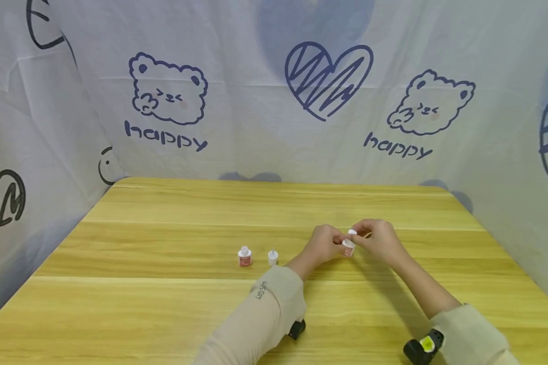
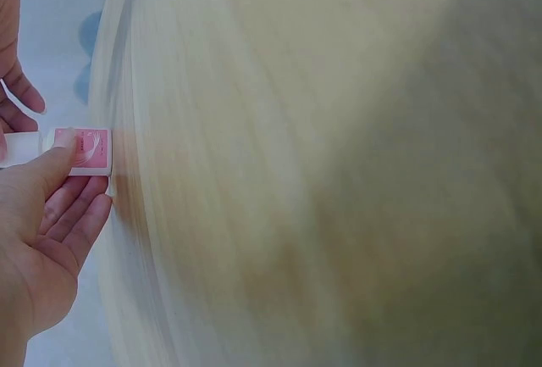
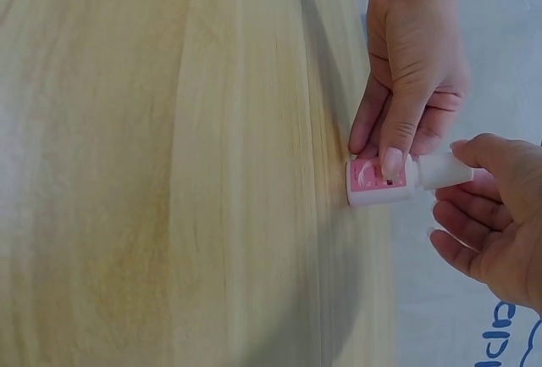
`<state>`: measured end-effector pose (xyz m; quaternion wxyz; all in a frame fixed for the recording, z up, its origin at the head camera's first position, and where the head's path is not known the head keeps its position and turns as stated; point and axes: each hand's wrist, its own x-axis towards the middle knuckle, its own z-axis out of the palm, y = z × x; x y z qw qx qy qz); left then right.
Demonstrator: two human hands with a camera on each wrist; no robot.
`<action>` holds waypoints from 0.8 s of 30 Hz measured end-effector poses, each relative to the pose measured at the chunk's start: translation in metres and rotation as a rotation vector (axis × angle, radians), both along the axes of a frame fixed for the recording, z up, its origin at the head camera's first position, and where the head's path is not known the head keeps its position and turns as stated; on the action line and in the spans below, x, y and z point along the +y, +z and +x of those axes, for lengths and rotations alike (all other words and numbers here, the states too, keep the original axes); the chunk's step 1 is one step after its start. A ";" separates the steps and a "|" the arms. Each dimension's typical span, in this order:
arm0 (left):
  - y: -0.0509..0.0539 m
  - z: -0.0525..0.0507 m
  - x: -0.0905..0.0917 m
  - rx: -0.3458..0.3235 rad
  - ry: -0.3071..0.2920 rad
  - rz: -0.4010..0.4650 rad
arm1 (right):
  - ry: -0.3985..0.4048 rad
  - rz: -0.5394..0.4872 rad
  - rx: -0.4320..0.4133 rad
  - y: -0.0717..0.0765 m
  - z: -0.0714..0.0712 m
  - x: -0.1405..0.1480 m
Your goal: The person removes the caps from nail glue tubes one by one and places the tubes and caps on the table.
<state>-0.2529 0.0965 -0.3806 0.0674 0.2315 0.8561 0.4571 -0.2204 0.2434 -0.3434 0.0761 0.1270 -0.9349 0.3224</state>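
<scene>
A small white bottle (image 3: 381, 194) with a pink label is pinched by its body between the thumb and fingers of my left hand (image 1: 321, 244). My right hand (image 1: 383, 242) pinches the white cap (image 3: 446, 171) at the bottle's neck end. Cap and bottle are in line; how far the cap sits on the neck I cannot tell. Left of my hands in the head view, a second small bottle (image 1: 244, 258) with a red-pink label and bare white top stands upright on the table. Beside it a loose white cap (image 1: 273, 258) rests with a thin stem upward.
The wood-grain table (image 1: 155, 314) spreads around both forearms. White cloth (image 1: 246, 121) printed with bears and hearts hangs behind and at the sides. A black wrist camera (image 1: 422, 347) sits at my right sleeve.
</scene>
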 end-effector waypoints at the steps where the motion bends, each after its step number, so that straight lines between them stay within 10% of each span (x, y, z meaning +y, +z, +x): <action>1: 0.000 0.000 0.000 0.003 -0.001 -0.002 | 0.005 -0.003 -0.005 0.000 0.000 0.000; 24: 0.000 0.001 0.000 -0.006 -0.011 0.006 | -0.078 -0.027 -0.003 -0.008 0.001 0.001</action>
